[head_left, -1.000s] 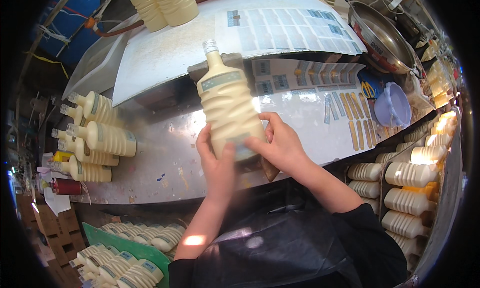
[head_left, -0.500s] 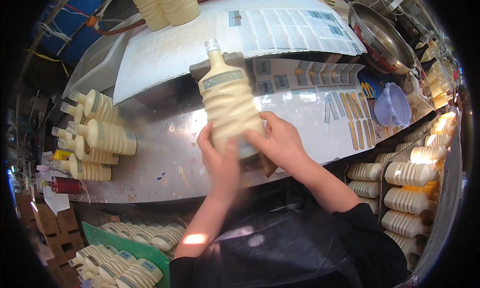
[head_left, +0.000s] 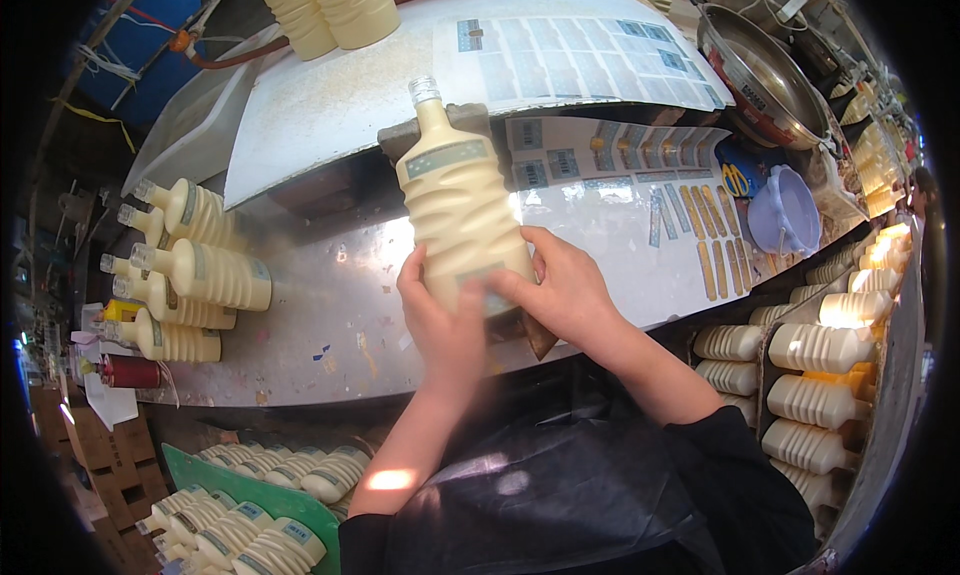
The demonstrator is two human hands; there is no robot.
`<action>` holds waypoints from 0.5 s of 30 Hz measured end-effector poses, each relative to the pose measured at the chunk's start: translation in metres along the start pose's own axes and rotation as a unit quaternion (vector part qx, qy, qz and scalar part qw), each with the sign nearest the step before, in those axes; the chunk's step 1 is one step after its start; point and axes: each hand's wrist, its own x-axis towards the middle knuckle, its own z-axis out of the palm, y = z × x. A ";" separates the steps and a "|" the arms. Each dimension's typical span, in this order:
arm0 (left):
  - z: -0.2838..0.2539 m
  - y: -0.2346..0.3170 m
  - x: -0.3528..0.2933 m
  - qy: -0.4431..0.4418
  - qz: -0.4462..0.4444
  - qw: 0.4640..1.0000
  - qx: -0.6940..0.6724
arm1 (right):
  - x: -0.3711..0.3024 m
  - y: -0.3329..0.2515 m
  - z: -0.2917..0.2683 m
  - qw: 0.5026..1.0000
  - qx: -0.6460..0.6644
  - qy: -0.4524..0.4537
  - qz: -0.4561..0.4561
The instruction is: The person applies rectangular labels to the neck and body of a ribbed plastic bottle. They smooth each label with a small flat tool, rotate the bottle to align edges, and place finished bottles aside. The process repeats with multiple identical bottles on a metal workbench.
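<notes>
A cream-coloured ribbed bottle point(head_left: 462, 210) with a clear neck lies on its back on a dark rest point(head_left: 402, 143), its neck pointing away from me. A grey-blue patterned label point(head_left: 447, 161) crosses its shoulder. My left hand point(head_left: 440, 325) grips the lower left side, its thumb slightly blurred near the base. On the lower right side, my right hand point(head_left: 570, 293) wraps its fingers round the bottle, thumb on the front. Both thumbs meet over another bluish label point(head_left: 494, 301), which they partly cover.
Gold strips point(head_left: 704, 215), yellow-handled scissors point(head_left: 735, 180) and a lilac bucket point(head_left: 785, 212) are at the right. Label sheets point(head_left: 565, 65) cover the far board. Several bottles point(head_left: 215, 275) lie stacked at the left. More fill a green-sided crate point(head_left: 300, 503) and a right-hand bin point(head_left: 805, 400).
The bottle stays in place. My left thumb has shifted slightly over the lower label, and my right hand has barely moved.
</notes>
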 end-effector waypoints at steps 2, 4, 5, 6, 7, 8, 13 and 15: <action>0.000 0.002 0.001 -0.001 -0.002 1.000 -0.011 | 0.001 0.002 0.001 1.000 0.005 0.003 0.002; 0.000 0.000 0.000 0.002 0.004 1.000 -0.006 | 0.001 0.003 0.002 1.000 0.009 0.006 0.003; 0.000 -0.001 0.000 0.003 0.007 1.000 -0.003 | 0.001 0.003 0.002 1.000 0.009 0.006 0.003; 0.000 -0.002 0.000 0.003 0.006 1.000 -0.004 | 0.001 0.003 0.002 1.000 0.010 0.006 0.003; 0.000 -0.003 0.000 0.003 0.005 1.000 -0.004 | 0.001 0.003 0.002 1.000 0.010 0.006 0.003; 0.000 -0.003 -0.001 0.002 0.004 1.000 -0.005 | 0.001 0.003 0.001 1.000 0.012 0.005 0.003; -0.003 -0.002 -0.001 -0.028 -0.001 1.000 -0.006 | 0.001 0.003 0.001 1.000 0.021 0.004 0.008; -0.003 -0.001 -0.001 -0.029 -0.004 1.000 -0.010 | 0.001 0.003 0.001 1.000 0.025 0.005 0.007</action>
